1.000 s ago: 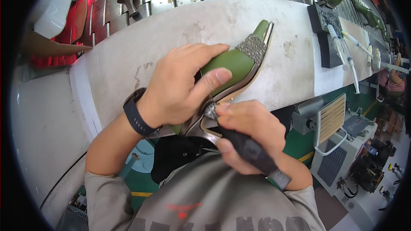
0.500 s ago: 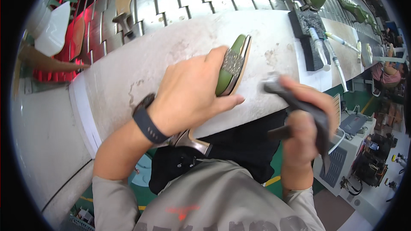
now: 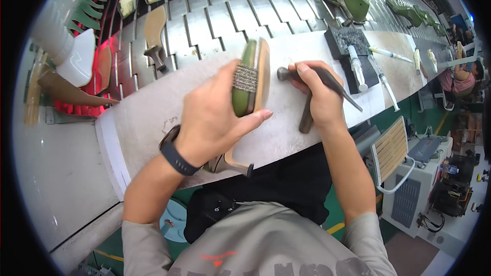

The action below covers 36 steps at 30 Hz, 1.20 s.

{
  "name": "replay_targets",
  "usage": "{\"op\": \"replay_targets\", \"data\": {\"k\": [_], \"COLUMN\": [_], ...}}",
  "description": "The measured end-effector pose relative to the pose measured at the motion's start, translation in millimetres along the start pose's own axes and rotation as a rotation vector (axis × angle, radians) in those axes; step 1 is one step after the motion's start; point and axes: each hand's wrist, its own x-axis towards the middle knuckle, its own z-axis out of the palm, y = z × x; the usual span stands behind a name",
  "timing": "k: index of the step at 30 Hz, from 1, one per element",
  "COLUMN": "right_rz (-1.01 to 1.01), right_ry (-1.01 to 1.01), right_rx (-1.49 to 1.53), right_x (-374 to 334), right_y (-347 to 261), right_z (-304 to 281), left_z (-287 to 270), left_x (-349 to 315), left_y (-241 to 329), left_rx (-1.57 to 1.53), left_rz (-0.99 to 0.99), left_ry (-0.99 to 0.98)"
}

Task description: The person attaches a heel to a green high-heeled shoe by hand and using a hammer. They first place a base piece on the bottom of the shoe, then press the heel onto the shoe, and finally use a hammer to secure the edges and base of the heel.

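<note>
Green covers the shoe (image 3: 240,103) in your left hand (image 3: 208,110), over the table (image 3: 146,103). Your left fingers are clamped around it, with the thumb (image 3: 258,118) stretched toward the tan sole (image 3: 263,74). That is the first danger: a stray blow on that side could catch your thumb, because it lies so near the sole's edge. With only one hand steadying it, the shoe could also roll, since it is tilted up on its side. Its slim heel (image 3: 238,163) reaches the table's near edge and might scuff there if your wrist drops. The glittery band (image 3: 245,78) could be marked if the hammer (image 3: 307,115) strays across the sole. Your right hand (image 3: 325,94) has its fingers closed around the hammer near its head; so short a hold may leave the swing less steady. Farther right, the hammer's thin tail points toward the syringes (image 3: 356,69) beside the dark block (image 3: 337,45), and a wide backswing might knock them.

Compared with one second ago, the shoe is turned so that more of its sole faces right, and your left thumb has moved off the green upper. The hammer, which then met the shoe near its heel, is now clear of it, its round face just beside the sole.
</note>
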Motion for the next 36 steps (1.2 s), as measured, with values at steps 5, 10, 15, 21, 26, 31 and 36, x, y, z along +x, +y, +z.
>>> {"op": "replay_targets", "data": {"k": [5,10,15,21,26,31,36], "right_rz": [-0.018,-0.228,-0.67,-0.495,-0.292,-0.222,0.093], "right_ry": [-0.009,-0.154,-0.372,-0.549,-0.319,-0.378,-0.429], "right_rx": [-0.049,-0.076,0.283,-0.124,-0.072,-0.18,-0.013], "right_x": [-31,-78,-140,-137,-133,-131,-158], "right_y": [-9,-57,-128,-166,-179,-197,-185], "right_z": [-1,1,-7,-10,6,7,11], "left_z": [-69,-56,-41,-30,-30,-21,-17], "left_x": [-1,-17,-24,-31,-40,-56,-101], "left_y": [42,60,71,73,73,69,58], "left_rx": [-0.337,-0.376,-0.274,-0.236,-0.286,-0.257,-0.144], "left_rz": [0.318,0.332,0.357,0.373,0.481,0.561,0.547], "left_ry": [0.079,-0.023,0.127,0.158,0.176,0.252,0.208]}}
